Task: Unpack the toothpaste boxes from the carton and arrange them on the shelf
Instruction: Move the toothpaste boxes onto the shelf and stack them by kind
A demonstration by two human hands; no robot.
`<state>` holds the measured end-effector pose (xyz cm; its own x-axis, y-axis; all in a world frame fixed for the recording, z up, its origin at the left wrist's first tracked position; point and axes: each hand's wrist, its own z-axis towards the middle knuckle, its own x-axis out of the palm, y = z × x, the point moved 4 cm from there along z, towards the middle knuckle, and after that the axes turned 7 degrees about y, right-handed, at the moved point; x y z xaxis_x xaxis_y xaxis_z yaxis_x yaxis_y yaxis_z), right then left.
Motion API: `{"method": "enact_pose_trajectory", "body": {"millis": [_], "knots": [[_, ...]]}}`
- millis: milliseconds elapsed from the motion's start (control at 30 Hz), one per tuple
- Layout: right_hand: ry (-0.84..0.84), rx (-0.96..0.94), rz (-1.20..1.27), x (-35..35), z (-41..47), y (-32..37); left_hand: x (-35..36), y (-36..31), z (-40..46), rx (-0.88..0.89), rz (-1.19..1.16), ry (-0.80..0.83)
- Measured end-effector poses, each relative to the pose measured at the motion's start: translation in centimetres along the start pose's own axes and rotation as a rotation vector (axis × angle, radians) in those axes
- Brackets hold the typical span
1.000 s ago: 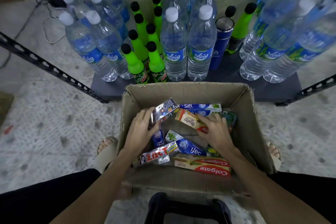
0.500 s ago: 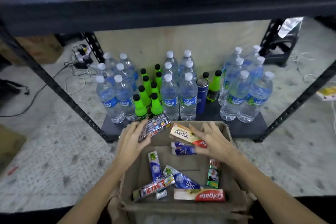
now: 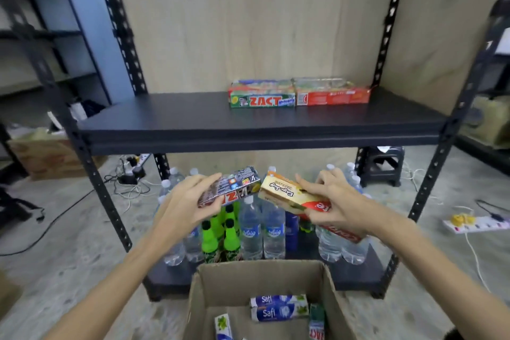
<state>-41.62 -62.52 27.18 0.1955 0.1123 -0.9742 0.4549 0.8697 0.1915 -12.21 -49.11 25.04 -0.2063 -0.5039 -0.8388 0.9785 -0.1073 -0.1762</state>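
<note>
The left hand (image 3: 180, 201) holds a dark toothpaste box (image 3: 230, 186) and the right hand (image 3: 338, 201) holds a cream and red box (image 3: 289, 197), both below the shelf (image 3: 193, 119) front edge. Two boxes (image 3: 299, 94) sit at the shelf's back right; its left side is bare. More lie in the carton (image 3: 329, 298).

A single head-worn camera looks forward and slightly down, square onto the black metal shelf (image 3: 259, 121) from close range. Both forearms reach in from the bottom corners, and the open brown cardboard carton (image 3: 265, 279) sits nearest, at bottom centre.
</note>
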Motion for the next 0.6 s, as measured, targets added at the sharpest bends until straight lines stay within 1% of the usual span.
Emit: {"method": "enact_pose_trajectory", "body": {"millis": [167,300,400,500,600], "knots": [[-0.068,0.001,0.035,-8.3,0.2,-0.5,-6.5,-2.5,4.8,0.067,0.069,-0.081],[-0.075,0.038,-0.027,-13.7,1.0,-2.2,-9.5,-2.6,9.6,0.091,0.092,-0.072],[-0.041,0.089,-0.079,-16.7,2.4,-3.9,-10.3,-1.6,14.1,0.064,0.039,0.002],[0.005,0.127,-0.115,-18.2,4.7,-6.3,-9.0,-0.6,18.3,0.066,0.127,0.093],[0.044,0.157,-0.133,-17.8,7.4,-9.5,-6.2,0.0,21.3,0.043,0.215,0.183]]}}
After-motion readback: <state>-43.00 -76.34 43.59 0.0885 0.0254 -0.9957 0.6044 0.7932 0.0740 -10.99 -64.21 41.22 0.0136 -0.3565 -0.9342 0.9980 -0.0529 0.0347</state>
